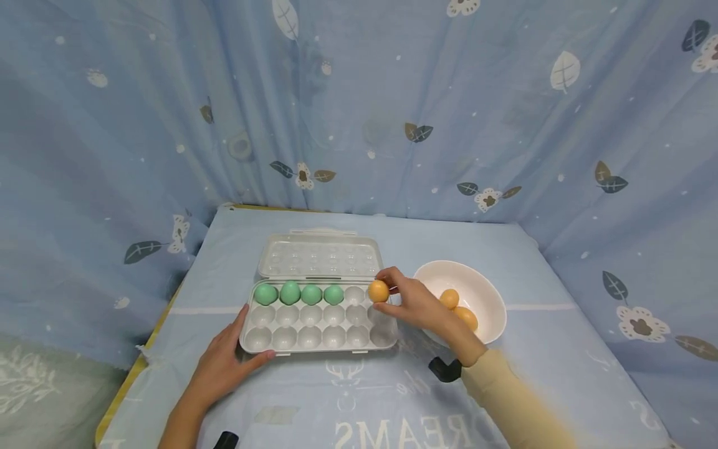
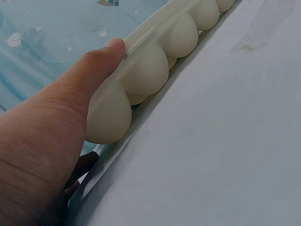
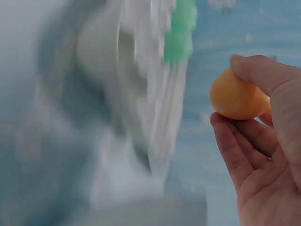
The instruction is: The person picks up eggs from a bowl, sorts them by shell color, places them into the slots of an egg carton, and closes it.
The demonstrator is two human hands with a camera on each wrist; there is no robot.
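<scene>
An egg tray [image 1: 320,346] with a hinged lid [image 1: 322,248] folded back lies on the table, several green toy eggs [image 1: 290,293] sitting in its back row. My left hand [image 1: 224,358] grips the tray's front left corner, thumb along the front rim and fingers down the left side. The left wrist view shows that thumb [image 2: 101,61] on the rim above the rounded cups [image 2: 146,70]. Between thumb and fingertips, my right hand [image 1: 417,302] pinches an orange toy egg [image 1: 378,291] over the back right cup. In the right wrist view the orange toy egg [image 3: 237,96] shows at the fingertips.
A white bowl [image 1: 488,293] stands right of the tray, behind my right wrist, with two orange toy eggs [image 1: 465,318] visible in it. Blue patterned curtains [image 1: 359,125] hang at the back and sides. A pale blue printed cloth [image 1: 314,399] covers the table.
</scene>
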